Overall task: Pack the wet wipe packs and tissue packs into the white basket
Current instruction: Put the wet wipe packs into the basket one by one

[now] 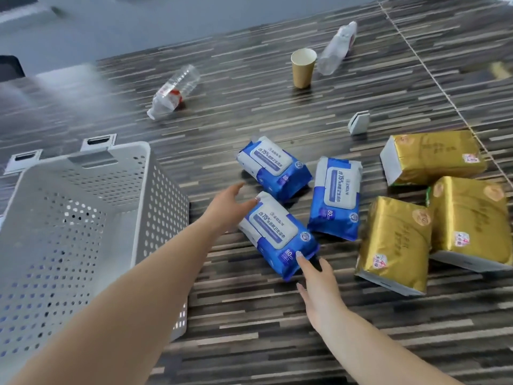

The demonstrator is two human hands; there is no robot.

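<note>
While the white basket (144,190) stands empty, both hands bracket the nearest wipe pack (277,234), just right of the basket: the left hand (227,209) open with a fingertip at its far end, the right hand (319,287) open, fingers at its near corner. Neither has closed on it yet. Two more wipe packs (334,198) and three gold tissue packs (394,243) lie farther right. The film looks slick (my guess), so a loose end-to-end squeeze could let it slip out.

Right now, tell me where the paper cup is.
The paper cup stands upright at the far side of the table, between two lying plastic bottles, nearer the right one.
</note>
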